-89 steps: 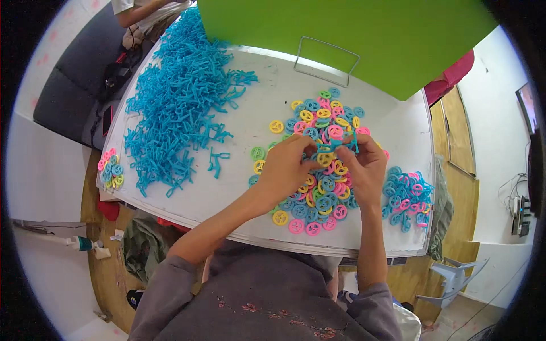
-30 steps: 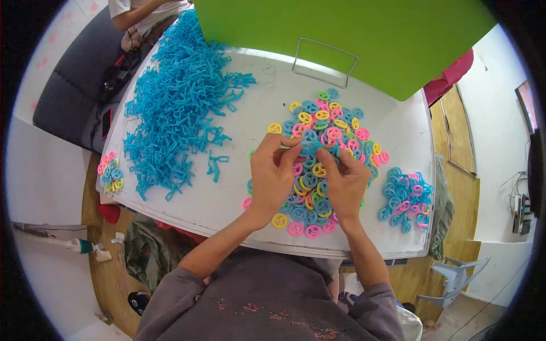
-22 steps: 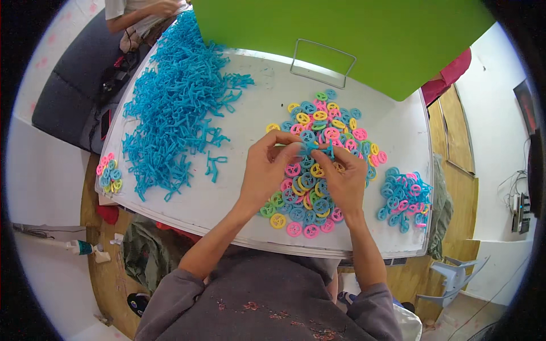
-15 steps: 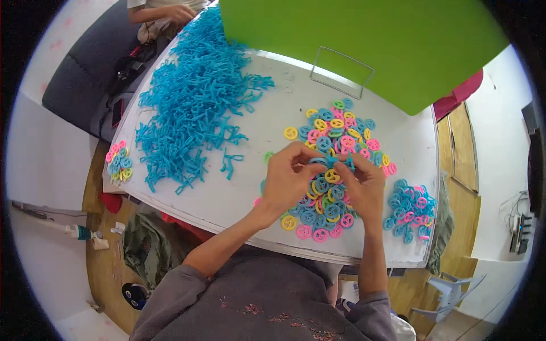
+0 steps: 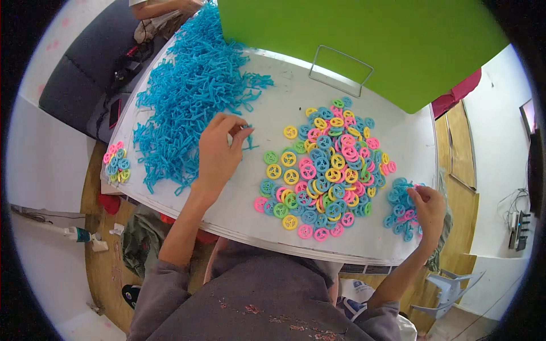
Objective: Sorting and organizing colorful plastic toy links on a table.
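At the right edge of the big heap of blue forked plastic pieces point(image 5: 193, 74), my left hand point(image 5: 219, 156) pinches one blue forked piece point(image 5: 250, 142) between thumb and fingertips. My right hand point(image 5: 430, 213) is at the small pile of blue pieces with wheels point(image 5: 400, 207), near the table's right end. Its thumb and fingers are closed over the pile's right side; what they hold, if anything, is hidden. Between my hands lies a spread heap of small plastic wheels point(image 5: 322, 165) in blue, pink, yellow and green.
The white table point(image 5: 273, 119) carries everything. A small wheel cluster point(image 5: 117, 162) sits at its left edge. A green panel point(image 5: 364, 40) stands at the back beside a thin metal frame point(image 5: 342, 71). Another person's arm point(image 5: 162, 8) reaches in at the far left. A grey sofa point(image 5: 74, 79) is beyond.
Both hands were together over the wheels, working on a blue piece. They have parted: my left hand moved left to the forked pieces, my right hand moved right to the small pile.
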`<state>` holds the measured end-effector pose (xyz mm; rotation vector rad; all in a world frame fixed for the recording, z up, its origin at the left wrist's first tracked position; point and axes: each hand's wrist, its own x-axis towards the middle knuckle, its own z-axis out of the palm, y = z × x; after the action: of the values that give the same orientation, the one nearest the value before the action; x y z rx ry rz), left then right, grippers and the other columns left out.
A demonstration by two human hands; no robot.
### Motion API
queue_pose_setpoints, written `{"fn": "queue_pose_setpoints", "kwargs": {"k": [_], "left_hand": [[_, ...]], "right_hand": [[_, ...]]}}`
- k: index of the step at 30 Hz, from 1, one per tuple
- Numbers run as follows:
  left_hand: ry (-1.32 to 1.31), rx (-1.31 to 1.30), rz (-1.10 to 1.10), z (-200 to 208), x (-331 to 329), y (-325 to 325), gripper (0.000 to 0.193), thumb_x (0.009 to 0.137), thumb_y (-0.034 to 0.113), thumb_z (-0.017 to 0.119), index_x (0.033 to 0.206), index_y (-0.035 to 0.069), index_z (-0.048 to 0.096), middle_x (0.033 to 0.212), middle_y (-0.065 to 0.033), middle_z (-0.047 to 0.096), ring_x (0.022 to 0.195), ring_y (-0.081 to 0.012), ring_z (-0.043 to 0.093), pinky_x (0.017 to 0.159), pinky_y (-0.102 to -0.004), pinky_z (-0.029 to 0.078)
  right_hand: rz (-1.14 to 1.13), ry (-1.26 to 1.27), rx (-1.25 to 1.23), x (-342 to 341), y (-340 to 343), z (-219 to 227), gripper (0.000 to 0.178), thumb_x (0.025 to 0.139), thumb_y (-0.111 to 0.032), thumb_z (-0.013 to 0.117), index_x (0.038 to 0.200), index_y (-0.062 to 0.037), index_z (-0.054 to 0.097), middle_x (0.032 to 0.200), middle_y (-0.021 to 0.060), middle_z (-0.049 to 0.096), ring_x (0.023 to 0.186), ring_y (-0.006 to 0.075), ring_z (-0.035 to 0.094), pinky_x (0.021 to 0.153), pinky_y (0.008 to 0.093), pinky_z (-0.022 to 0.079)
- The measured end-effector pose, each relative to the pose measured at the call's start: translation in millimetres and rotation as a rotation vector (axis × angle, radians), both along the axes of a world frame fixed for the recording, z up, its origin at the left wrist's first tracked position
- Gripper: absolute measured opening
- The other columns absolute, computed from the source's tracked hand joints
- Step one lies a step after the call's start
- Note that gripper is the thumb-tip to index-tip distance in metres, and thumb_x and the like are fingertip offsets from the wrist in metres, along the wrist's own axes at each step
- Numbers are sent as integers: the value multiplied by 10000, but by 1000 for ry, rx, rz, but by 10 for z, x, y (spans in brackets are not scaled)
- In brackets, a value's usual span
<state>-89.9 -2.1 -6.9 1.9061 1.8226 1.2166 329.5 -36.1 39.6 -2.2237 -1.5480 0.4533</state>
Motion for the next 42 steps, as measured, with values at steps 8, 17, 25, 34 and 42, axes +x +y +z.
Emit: {"fn": "queue_pose_setpoints", "kwargs": {"k": [8,17,25,34,42], "left_hand": [[-1030,-325,-292,158,659,-129,156,894,97,586,1021,18,541,943,-50,615,766,-130,613,680,-253,526],[-591,-318,-197,95,586,-121,132,859,97,629,971,30,612,887,-61,618,744,-147,602,611,-282,480],[123,-214,-89,-313,308,-46,196,704,0,688,892,19,634,862,-121,603,715,-283,588,649,-344,471],[-831,-305,-244,99,656,-243,121,853,4,593,973,-2,607,834,-43,626,810,-130,629,680,-286,545],[-958,-421,-289,22,821,-196,49,909,-1,522,943,-29,545,917,-92,631,793,-145,646,688,-254,542]], "right_hand": [[619,359,450,-1447,104,15,527,679,-2,750,1176,-53,583,1075,111,620,959,227,617,804,311,500],[557,576,504,-1681,173,-346,248,708,126,657,930,17,640,867,65,653,762,132,623,683,273,510],[495,762,301,-1581,208,-423,187,797,102,528,966,60,595,935,117,634,881,201,674,739,262,536],[590,698,320,-1534,211,-460,256,758,134,490,949,35,629,905,108,644,858,212,676,755,279,534],[610,589,296,-1572,188,-417,242,729,114,532,906,22,669,805,78,683,778,130,647,687,230,491]]}}
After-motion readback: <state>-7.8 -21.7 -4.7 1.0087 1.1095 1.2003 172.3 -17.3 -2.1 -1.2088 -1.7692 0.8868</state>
